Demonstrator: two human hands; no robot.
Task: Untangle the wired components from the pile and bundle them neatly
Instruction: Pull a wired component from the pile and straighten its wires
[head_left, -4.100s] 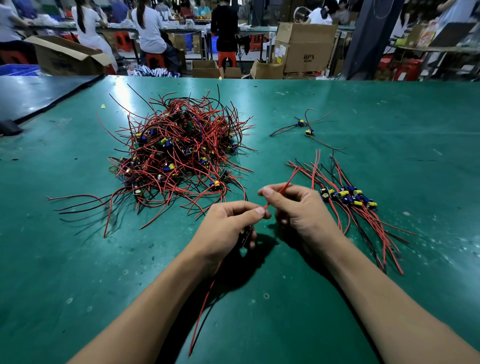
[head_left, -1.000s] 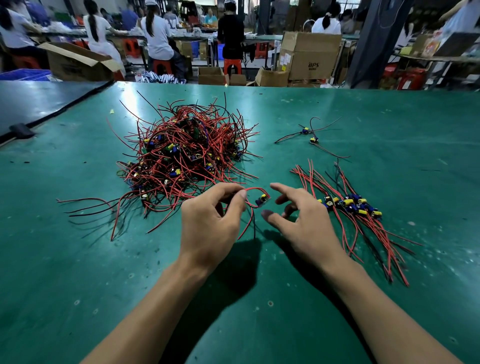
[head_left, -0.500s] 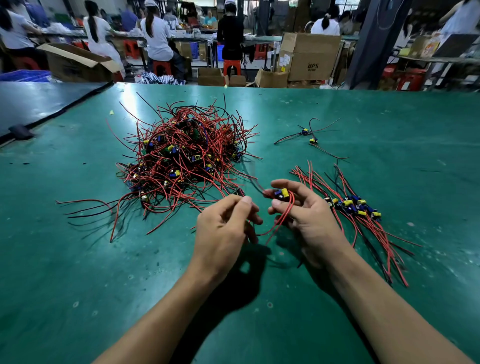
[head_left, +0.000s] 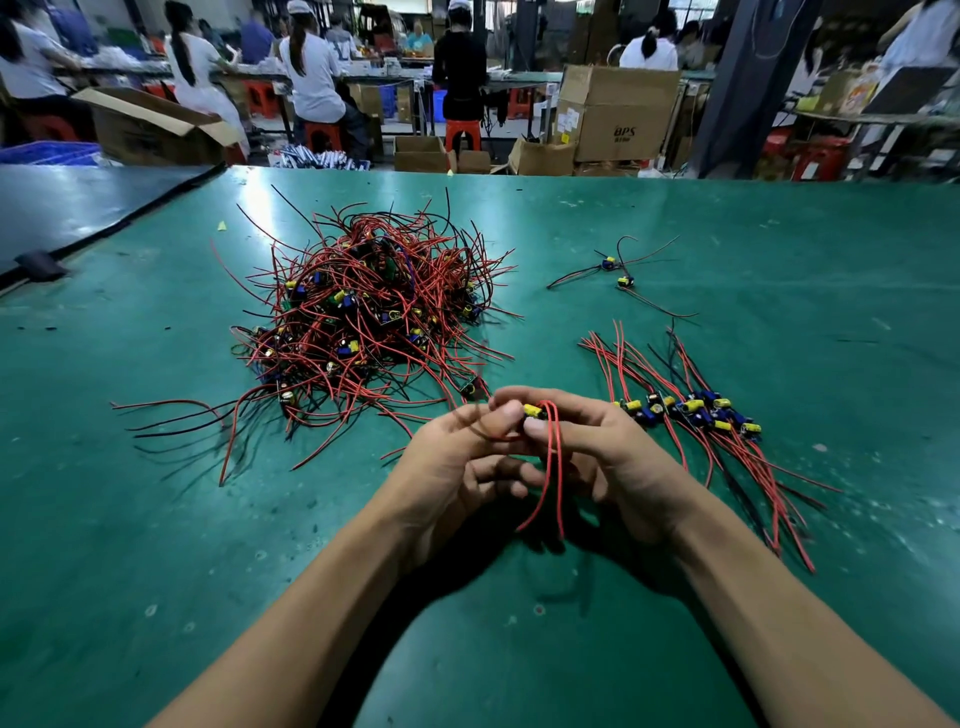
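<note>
A tangled pile of red and black wired components lies on the green table, left of centre. To its right, sorted components lie side by side in a bundle. Between them, both hands meet over the table. My right hand pinches one wired component with a yellow part, and its red wires hang down between the hands. My left hand pinches those wires next to it; its fingertips are blurred.
Two loose components lie further back on the right. A dark table adjoins on the left. Beyond the far edge are cardboard boxes, red stools and seated people at other benches.
The hands reached to the pile's near edge, the right hand took a component, and both drew back together. Now the wires hang down between the hands.
</note>
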